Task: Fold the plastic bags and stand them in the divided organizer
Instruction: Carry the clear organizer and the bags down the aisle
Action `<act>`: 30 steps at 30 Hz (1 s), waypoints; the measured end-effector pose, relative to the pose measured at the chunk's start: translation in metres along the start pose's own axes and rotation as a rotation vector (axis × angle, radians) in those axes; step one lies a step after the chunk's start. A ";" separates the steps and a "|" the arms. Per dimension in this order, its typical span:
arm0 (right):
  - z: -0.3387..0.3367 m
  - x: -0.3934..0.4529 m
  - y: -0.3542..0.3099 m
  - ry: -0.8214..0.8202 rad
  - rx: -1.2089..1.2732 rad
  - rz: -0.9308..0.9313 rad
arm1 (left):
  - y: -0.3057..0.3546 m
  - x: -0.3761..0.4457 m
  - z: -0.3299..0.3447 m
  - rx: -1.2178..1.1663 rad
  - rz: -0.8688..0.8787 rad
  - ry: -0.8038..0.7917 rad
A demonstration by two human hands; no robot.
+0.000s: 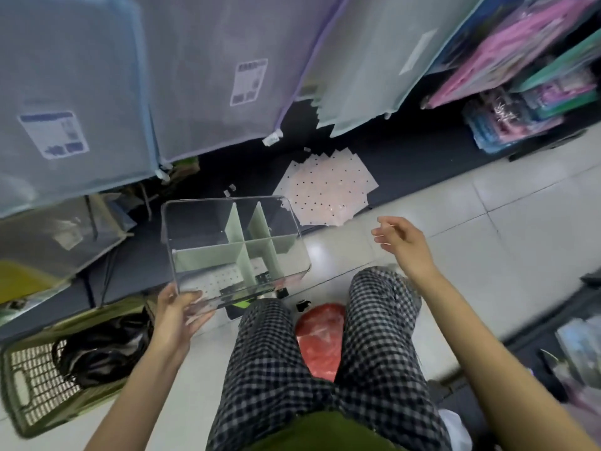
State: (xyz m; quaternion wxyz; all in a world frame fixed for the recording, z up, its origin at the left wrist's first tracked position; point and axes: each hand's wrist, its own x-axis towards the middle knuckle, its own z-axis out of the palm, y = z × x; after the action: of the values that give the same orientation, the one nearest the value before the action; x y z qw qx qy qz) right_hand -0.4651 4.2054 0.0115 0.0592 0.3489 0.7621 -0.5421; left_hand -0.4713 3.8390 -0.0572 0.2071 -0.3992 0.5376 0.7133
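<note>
Clear organizer (195,222) with pale green dividers, compartments empty.

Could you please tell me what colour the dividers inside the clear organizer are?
The dividers are pale green, inside the clear organizer; the head view shows them best.

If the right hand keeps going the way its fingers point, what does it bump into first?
The open right hand points left, toward the clear plastic divided organizer held by the left hand. That box probably comes first, though depth is hard to judge.
</note>
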 end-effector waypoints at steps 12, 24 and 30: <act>0.093 0.208 0.073 -0.457 -0.359 0.079 | -0.082 0.125 0.037 -0.256 -0.042 0.235; 0.268 0.367 0.233 -0.807 -0.256 0.375 | -0.159 0.366 0.059 -0.228 -0.012 0.169; 0.332 0.426 0.305 -0.679 0.111 0.420 | -0.188 0.455 0.048 -0.229 -0.053 0.131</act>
State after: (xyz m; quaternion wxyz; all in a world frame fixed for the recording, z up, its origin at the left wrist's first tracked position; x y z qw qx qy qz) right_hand -0.6979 4.1679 -0.5620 0.3983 0.3008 0.5806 -0.6432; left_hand -0.6226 3.8856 -0.5253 0.1432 -0.4800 0.4544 0.7367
